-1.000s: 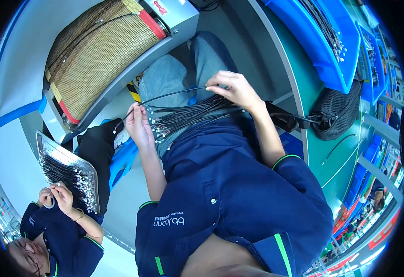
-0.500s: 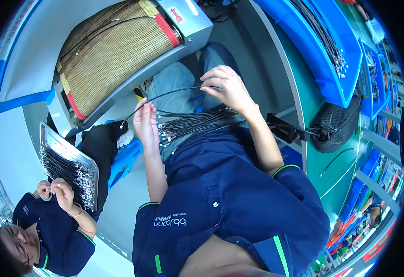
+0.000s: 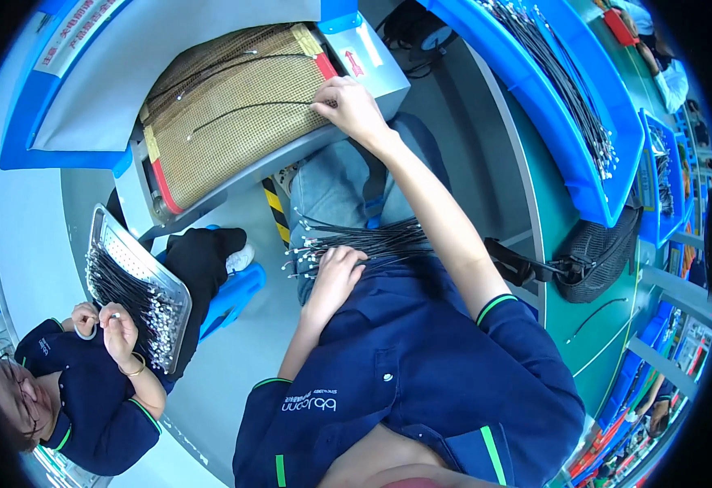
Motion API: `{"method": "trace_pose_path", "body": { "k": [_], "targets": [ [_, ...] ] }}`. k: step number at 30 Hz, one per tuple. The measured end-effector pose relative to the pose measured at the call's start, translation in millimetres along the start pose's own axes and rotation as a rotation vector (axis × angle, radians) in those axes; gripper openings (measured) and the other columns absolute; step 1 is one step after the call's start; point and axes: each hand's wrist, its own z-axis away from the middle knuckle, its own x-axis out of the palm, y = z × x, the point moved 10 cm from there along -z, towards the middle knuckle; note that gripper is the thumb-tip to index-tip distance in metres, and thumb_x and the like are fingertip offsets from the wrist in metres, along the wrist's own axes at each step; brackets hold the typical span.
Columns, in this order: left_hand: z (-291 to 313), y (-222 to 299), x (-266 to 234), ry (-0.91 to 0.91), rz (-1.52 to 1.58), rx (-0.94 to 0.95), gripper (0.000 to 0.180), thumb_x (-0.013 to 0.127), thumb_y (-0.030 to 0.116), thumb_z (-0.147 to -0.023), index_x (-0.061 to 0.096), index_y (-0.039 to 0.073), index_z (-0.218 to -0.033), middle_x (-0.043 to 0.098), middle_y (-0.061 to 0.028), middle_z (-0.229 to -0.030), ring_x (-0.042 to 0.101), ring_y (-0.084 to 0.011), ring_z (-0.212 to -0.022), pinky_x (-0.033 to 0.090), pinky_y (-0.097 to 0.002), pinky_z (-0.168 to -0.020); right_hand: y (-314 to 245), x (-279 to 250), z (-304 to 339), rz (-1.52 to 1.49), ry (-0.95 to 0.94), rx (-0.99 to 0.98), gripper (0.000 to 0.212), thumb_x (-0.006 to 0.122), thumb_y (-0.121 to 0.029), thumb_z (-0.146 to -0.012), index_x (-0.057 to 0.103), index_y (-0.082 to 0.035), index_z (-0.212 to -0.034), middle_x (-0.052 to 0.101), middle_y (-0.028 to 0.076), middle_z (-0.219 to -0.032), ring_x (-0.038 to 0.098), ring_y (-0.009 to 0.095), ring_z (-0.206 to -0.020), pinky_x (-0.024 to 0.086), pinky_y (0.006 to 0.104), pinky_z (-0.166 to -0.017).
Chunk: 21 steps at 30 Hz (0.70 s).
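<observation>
My right hand (image 3: 346, 107) reaches over the near edge of the mesh conveyor belt (image 3: 246, 150), fingers closed on one end of a thin black cable (image 3: 252, 105). That cable stretches leftward across the tan mesh, and its far end has a small pale tip. On my lap lies a bundle of black cables (image 3: 392, 241) with white and silver ends pointing left. My left hand (image 3: 335, 281) rests on the bundle, its fingers curled and pressed onto the cables near those ends. Which strands it grips is hidden under the fingers.
More cables (image 3: 224, 65) lie farther back on the belt, by a grey hood. At left, a co-worker (image 3: 95, 390) handles something small beside a metal tray (image 3: 178, 285) of cables. A blue bin (image 3: 616, 191) of cables and a black mesh bag (image 3: 596, 256) sit on the green table at right.
The cable that both hands held above my lap now lies on the belt, its right end in my right hand. My left hand has let it go and come down onto the bundle.
</observation>
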Motion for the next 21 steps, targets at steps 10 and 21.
{"method": "trace_pose_path", "body": {
  "k": [10, 21],
  "targets": [
    [9.2, 3.0, 2.0, -0.040, -0.141, -0.021, 0.013, 0.064, 0.012, -0.082, 0.059, 0.006, -0.092, 0.056, -0.0112, -0.090, 0.055, -0.0304, -0.092, 0.043, -0.0405, -0.082, -4.7, -3.2, 5.5, 0.082, 0.037, 0.029, 0.016, 0.067, -0.018, -0.080, 0.069, -0.004, -0.087, 0.065, 0.012, -0.087, 0.060, 0.028, -0.090, 0.048, 0.0375, -0.083],
    [-11.5, -53.2, 42.3, 0.009, -0.133, 0.020, 0.010, 0.060, 0.011, -0.085, 0.059, 0.004, -0.092, 0.054, -0.0117, -0.090, 0.055, -0.0310, -0.092, 0.044, -0.0414, -0.082, 24.4, 29.6, 195.0, -0.261, -0.627, 0.232, 0.020, 0.068, -0.019, -0.083, 0.069, -0.001, -0.093, 0.067, 0.013, -0.095, 0.064, 0.028, -0.092, 0.050, 0.0357, -0.081]
  ]
}}
